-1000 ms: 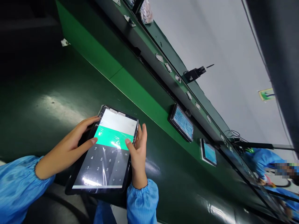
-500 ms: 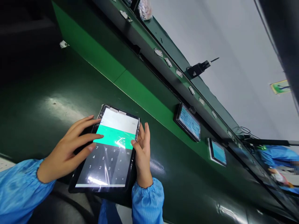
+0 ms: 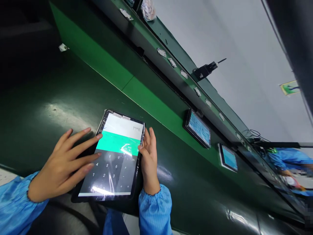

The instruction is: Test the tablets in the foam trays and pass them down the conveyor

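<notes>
A black-framed tablet in clear film lies tilted over the near edge of the dark green bench, its screen lit with a calculator keypad below a green band and a white display strip. My right hand grips its right edge, thumb on the front and fingers behind. Over the left side of the screen hovers my left hand, fingers spread, the tips close to the green band and the upper keys. Whether a fingertip touches the glass I cannot tell. Two small labels stick to the tablet's top edge.
Along the bench's green back panel lean a stack of tablets and another tablet, screens lit blue. Several small pale parts line the shelf above, near a black device with a thin tip. A co-worker's blue sleeve shows at far right.
My left hand has pulled back to the left, its fingers spreading wider. Characters in the tablet's display strip have become larger. My right hand keeps its hold.
</notes>
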### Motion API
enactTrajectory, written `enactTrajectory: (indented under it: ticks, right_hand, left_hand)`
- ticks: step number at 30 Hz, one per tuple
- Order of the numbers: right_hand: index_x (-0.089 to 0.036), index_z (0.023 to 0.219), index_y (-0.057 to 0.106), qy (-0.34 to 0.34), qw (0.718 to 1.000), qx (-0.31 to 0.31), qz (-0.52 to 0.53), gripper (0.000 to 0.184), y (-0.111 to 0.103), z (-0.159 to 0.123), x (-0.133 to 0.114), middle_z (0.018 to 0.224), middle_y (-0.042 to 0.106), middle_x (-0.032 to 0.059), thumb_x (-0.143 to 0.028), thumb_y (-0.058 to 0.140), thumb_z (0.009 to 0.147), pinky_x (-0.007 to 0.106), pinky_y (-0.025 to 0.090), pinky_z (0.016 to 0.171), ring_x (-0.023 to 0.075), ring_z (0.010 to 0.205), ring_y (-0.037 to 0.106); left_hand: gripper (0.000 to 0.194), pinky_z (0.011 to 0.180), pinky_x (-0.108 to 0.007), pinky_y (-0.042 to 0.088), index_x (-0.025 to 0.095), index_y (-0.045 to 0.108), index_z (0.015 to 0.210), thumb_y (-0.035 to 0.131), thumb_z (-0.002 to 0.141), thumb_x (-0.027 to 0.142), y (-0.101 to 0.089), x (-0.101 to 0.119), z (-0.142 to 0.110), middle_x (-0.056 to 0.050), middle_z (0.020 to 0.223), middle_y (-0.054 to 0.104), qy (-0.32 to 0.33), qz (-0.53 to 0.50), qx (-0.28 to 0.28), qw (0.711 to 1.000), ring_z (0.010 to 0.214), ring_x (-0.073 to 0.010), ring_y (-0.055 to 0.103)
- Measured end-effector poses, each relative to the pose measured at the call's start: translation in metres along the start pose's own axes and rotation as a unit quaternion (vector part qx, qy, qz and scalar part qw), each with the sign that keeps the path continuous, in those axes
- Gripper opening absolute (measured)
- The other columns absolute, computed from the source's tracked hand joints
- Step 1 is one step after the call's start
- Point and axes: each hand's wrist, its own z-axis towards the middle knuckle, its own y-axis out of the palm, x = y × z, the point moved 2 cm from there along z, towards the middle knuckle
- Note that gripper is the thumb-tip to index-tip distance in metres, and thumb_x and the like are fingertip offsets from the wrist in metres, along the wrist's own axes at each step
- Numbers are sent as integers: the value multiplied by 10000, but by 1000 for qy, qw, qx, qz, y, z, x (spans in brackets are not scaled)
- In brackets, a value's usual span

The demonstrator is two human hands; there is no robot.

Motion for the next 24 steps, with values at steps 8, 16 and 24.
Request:
enactTrajectory:
  ticks: [8,16,24]
  right_hand:
    - [-326,1590,243,-9,996,7,-92,884,7,-1,2,1694,272,45,-335,728,850,517,207,1293,251,1568,265]
    - [-313,1613,173,-4,993,10,-116,939,12,0,-3,1706,234,57,-411,730,863,497,220,1293,237,1575,242]
    - [-303,1606,204,-4,995,15,-101,922,10,-1,1,1715,203,59,-465,726,863,491,216,1296,240,1580,226]
  left_hand:
    - [620,1257,-535,151,443,758,1051,163,1003,610,-10,-17,0,74,1405,593,-195,-254,92,943,1462,-301,338]
    - [624,1229,-446,214,424,718,1180,151,1008,623,-2,-17,-5,55,1434,566,-109,-223,19,969,1439,-285,369]
    - [629,1248,-541,191,385,749,1099,191,995,655,-3,-7,2,19,1365,605,-179,-267,50,945,1404,-321,394]
